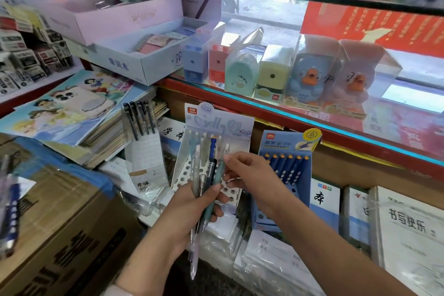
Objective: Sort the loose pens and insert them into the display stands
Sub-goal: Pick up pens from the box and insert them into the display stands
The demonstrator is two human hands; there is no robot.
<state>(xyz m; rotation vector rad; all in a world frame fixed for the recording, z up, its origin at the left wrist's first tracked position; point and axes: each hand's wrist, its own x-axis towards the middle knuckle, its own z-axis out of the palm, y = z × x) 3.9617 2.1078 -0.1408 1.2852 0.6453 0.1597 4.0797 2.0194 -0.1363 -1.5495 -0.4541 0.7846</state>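
Note:
My left hand (192, 211) grips a bunch of loose pens (204, 175), clear, dark blue and teal ones, held upright in front of the white Jelly display stand (216, 125). That stand has a perforated base and a few pens standing in it. My right hand (249, 173) pinches the top of the teal pen (219, 173) in the bunch. To the right stands a blue display stand (286, 151) with a row of blue pens with orange tips. To the left, a clear-wrapped stand (146, 151) holds several black pens (139, 118).
Cardboard boxes (60, 223) fill the lower left, with blurred pens (10, 211) at the edge. Stacked notebooks and exercise books (324, 197) surround the stands. A glass shelf (312, 118) above carries boxed pencil sharpeners. A phone (84, 103) lies on picture books at left.

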